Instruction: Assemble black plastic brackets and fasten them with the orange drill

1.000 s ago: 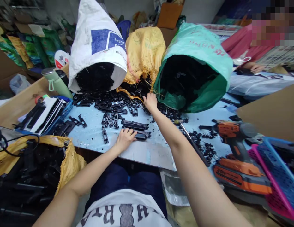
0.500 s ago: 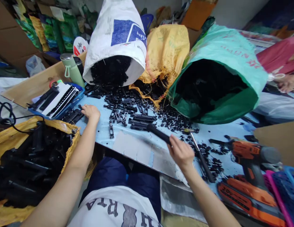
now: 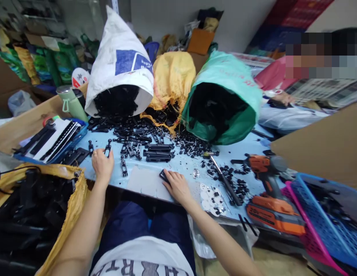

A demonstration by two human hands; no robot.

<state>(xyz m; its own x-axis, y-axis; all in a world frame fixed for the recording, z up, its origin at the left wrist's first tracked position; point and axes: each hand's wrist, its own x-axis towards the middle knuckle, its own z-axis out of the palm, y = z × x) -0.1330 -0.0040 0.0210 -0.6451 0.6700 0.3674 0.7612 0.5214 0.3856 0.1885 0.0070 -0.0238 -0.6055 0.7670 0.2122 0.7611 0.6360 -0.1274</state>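
My left hand point(image 3: 102, 165) is closed above the left part of the blue table, fingers round a small black plastic link point(image 3: 108, 147) that sticks up past the fingertips. Another black link point(image 3: 91, 147) stands just beyond it. On the grey cardboard pad point(image 3: 140, 180) near the front edge, my right hand point(image 3: 178, 187) is closed over a black plastic part point(image 3: 163, 175); only its end shows, the rest lies under the palm. Several long black parts point(image 3: 158, 152) lie in a stack behind the pad, and a single black link point(image 3: 124, 166) lies left of it.
Three sacks, white point(image 3: 120, 73), yellow point(image 3: 175, 73) and green point(image 3: 224, 88), spill black parts at the back. A hammer point(image 3: 226, 180), an orange drill point(image 3: 270, 195) and a blue basket point(image 3: 324, 214) are on the right. A yellow sack point(image 3: 77, 207) stands left. Another person's hand point(image 3: 286, 99) shows far right.
My right hand has moved left and down onto the pad with the black part. My left hand has come nearer the front edge and now holds a black link. The camera view has shifted right.
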